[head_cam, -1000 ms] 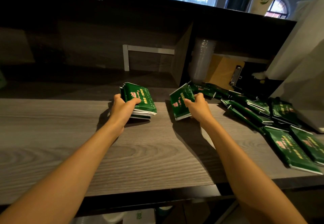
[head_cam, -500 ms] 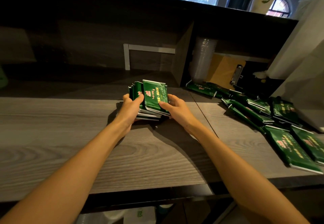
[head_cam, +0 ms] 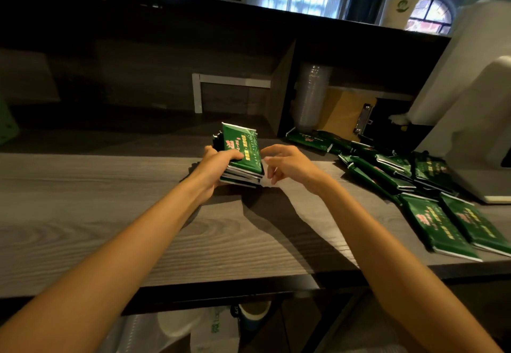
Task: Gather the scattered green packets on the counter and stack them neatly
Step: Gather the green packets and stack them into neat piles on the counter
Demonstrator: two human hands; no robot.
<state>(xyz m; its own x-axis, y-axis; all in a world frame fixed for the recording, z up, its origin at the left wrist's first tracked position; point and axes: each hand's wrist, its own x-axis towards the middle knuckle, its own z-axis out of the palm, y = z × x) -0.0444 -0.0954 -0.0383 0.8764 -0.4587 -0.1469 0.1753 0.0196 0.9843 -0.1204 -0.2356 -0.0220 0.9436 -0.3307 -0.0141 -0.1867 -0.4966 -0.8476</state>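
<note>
A stack of green packets [head_cam: 244,151] sits in the middle of the grey wooden counter [head_cam: 83,214]. My left hand [head_cam: 214,167] grips the stack from its left side, thumb lying across the top packet. My right hand [head_cam: 290,164] hovers just right of the stack, fingers loosely curled, holding nothing. Several loose green packets [head_cam: 392,170] lie scattered along the right part of the counter, and two larger-looking ones [head_cam: 442,228] rest near the front right edge.
A white machine [head_cam: 475,120] stands at the far right, close to the loose packets. A clipboard [head_cam: 348,112] and a sleeve of clear cups [head_cam: 312,95] stand in the right cubby. A dark shelf wall runs behind the counter.
My right hand carried one packet from the right pile onto the stack, then let go and drew back slightly. My left hand kept its hold on the stack.
</note>
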